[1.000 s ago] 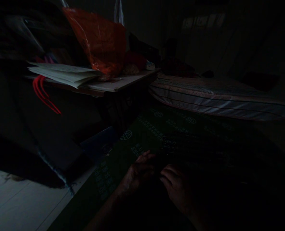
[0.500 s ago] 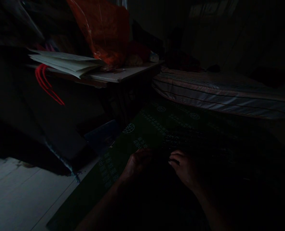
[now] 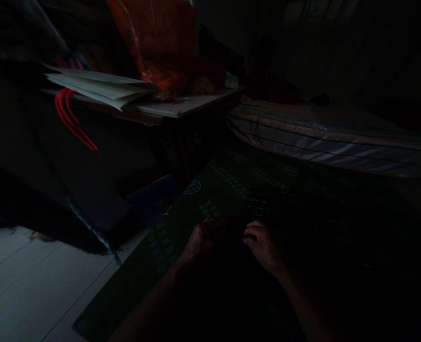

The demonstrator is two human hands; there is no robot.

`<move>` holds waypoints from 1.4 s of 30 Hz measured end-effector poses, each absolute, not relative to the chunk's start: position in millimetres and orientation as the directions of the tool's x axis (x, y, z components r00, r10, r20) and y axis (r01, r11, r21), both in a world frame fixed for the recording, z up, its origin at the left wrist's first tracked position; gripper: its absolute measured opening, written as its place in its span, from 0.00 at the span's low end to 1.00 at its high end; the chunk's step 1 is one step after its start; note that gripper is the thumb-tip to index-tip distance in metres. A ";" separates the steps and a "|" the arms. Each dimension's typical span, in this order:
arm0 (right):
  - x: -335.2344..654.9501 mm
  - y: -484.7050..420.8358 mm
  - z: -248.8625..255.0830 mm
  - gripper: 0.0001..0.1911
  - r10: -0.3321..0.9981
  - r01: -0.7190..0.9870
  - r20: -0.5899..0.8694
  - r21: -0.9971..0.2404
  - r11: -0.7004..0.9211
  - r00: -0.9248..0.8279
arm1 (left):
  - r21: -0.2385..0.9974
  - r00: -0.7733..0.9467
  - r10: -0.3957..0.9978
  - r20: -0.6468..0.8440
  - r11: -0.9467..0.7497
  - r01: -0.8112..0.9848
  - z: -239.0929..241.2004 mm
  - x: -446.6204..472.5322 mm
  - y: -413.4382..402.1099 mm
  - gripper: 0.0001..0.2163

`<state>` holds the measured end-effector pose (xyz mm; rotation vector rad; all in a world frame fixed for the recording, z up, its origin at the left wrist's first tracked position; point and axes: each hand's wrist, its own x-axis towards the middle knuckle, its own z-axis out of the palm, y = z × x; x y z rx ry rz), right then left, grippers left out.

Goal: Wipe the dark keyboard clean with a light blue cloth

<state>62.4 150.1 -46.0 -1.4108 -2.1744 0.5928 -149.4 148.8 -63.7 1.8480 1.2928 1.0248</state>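
Note:
My left hand is low over the green printed board, its fingers curled together and their tips lost in shadow. Close by on the right, my right hand has thumb and fingers drawn together in a pinch. Between and below both hands lies very dark, black-looking material with small glints on it; its kind and outline are too dark to tell. Whatever the fingers grip is hidden in the gloom.
A table on the left bears an orange plastic bag and folded papers. Red cords hang off it. A striped mattress lies beyond the board. Pale floor tiles show at lower left.
My right hand has come slightly left, nearer to my left hand. The left hand keeps about the same place and pose. The view has shifted a little.

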 end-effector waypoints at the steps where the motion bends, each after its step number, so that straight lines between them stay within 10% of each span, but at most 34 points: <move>1: 62.0 150.2 -45.6 0.07 0.923 0.715 0.153 -0.592 0.371 -0.353 | 0.844 0.208 0.950 0.231 -0.303 0.443 -62.9 -149.2 148.7 0.10; 19: 58.5 154.7 -41.9 0.06 0.948 0.680 0.082 -0.678 0.279 -0.307 | 0.827 0.270 0.937 0.221 -0.327 0.458 -58.5 -146.0 144.2 0.10; 42: 58.8 157.0 -36.0 0.05 0.964 0.677 -0.072 -0.725 0.126 -0.256 | 0.472 0.609 0.719 0.334 -0.687 0.552 -74.8 -141.0 150.6 0.16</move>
